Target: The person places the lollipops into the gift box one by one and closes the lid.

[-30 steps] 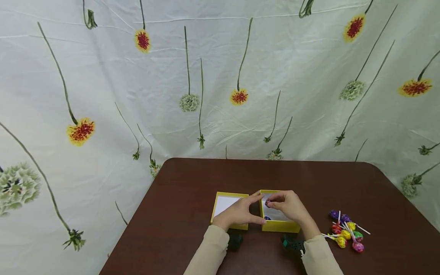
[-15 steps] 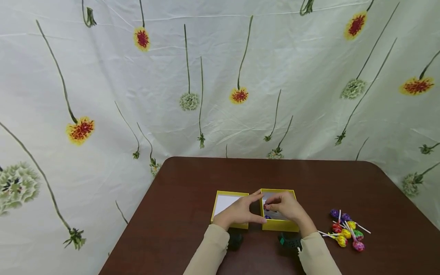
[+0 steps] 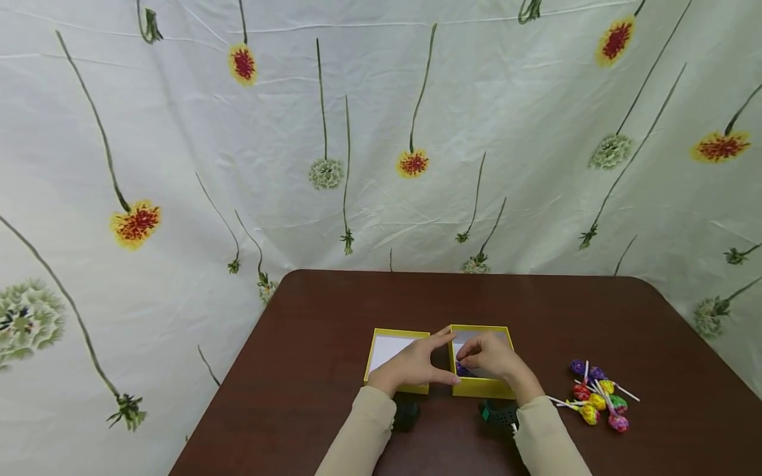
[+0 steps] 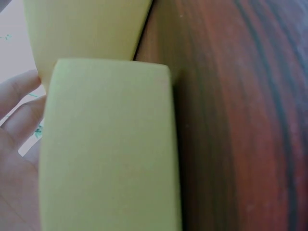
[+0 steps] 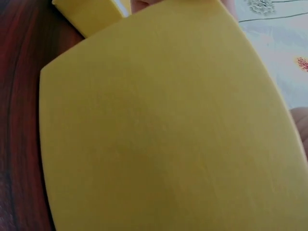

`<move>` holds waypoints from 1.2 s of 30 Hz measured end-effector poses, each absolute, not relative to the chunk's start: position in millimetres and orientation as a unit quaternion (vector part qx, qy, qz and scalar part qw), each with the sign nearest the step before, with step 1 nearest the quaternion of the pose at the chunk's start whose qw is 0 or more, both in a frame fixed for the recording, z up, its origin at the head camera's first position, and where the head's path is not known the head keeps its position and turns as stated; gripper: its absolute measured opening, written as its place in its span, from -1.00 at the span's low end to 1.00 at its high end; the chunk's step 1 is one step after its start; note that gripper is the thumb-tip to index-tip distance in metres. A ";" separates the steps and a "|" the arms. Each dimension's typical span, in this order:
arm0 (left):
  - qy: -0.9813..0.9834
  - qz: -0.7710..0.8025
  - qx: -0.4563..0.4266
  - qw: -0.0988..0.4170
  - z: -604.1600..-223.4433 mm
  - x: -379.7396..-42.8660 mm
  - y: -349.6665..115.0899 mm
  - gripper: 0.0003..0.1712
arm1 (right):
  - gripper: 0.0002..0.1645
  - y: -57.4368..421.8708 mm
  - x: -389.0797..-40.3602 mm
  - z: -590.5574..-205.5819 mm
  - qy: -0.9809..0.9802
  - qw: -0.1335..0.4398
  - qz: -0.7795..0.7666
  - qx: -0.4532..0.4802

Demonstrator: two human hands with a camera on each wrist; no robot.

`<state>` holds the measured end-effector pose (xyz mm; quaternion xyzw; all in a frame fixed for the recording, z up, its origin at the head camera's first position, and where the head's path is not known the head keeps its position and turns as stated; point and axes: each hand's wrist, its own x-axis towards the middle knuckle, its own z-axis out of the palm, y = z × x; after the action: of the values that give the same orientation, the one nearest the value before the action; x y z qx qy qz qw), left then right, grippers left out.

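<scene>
**Crowded fingertips at the box's left wall**

The right hand reaches into the right yellow box, its grip drawn nearly closed over a purple-wrapped candy near the left wall; whether it has hold of anything, I cannot tell. The left hand spans that wall with thumb and fingers wide apart, grasping nothing. A withdrawing knuckle could catch the rim and drag the box along the table. The right sleeve, close to the lollipop pile, might brush its sticks and scatter it.
</scene>
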<state>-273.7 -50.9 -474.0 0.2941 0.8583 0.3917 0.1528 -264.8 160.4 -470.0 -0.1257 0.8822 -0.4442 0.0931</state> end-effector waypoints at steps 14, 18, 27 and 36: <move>0.860 0.389 0.296 0.145 -472.9 -276.0 -52.4 0.00 | -0.91 158.7 -266.6 -466.7 0.890 0.074 -0.427 -0.146; 0.861 0.390 0.292 0.151 -475.4 -275.7 -52.9 0.00 | -0.86 161.0 -262.8 -463.2 0.888 0.039 -0.439 -0.135; 0.866 0.382 0.285 0.153 -474.0 -274.1 -49.9 0.02 | -0.78 190.9 -250.9 -438.8 0.873 -0.046 -0.476 -0.101; 0.863 0.386 0.287 0.155 -475.5 -274.7 -49.8 0.01 | -0.70 229.0 -242.4 -431.7 0.893 -0.089 -0.441 -0.006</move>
<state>-274.7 -49.8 -475.5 0.2871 0.8630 0.3859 0.1548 -242.4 229.0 -431.7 -0.0065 0.8933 -0.4405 -0.0889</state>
